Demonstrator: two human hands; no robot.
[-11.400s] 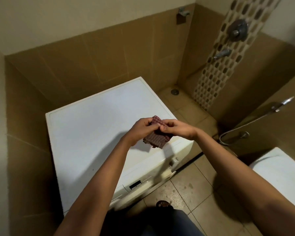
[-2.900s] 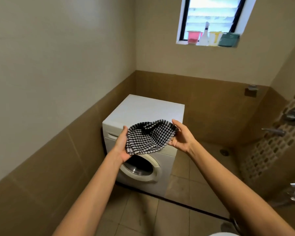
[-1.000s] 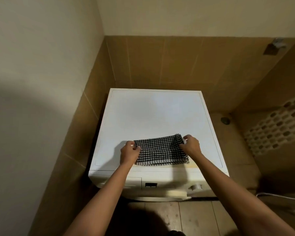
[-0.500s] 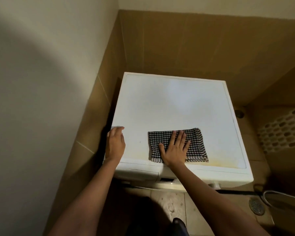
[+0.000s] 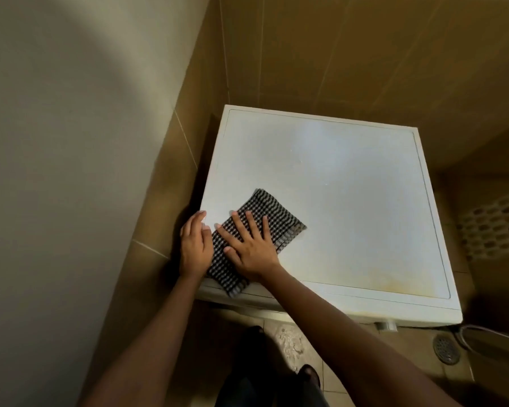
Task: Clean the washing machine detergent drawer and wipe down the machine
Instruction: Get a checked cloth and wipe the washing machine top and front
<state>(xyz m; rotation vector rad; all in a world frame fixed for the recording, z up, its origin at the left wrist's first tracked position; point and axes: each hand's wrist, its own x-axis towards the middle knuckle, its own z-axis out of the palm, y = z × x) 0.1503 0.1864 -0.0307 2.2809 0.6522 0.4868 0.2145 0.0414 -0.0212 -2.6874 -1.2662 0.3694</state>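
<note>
Pressing down on the cloth [image 5: 278, 214], the right hand [image 5: 252, 245] lies flat with its fingers spread and straight, palm over the cloth's middle. From my feed, the checked black-and-white cloth sits folded at the front left corner of the washer [image 5: 335, 186] top, turned at a slant, with one end hanging slightly over the front edge. The left hand [image 5: 195, 246] rests just beside it on the washer's left edge, fingers straight and close together, its inner side touching the cloth. I see a yellowish stain [image 5: 394, 279] along the front right of the white top. The washer stands in a corner of brown tiled walls [image 5: 306, 54]. A floor drain [image 5: 446, 351] shows at the lower right, past the washer's front corner.
</note>
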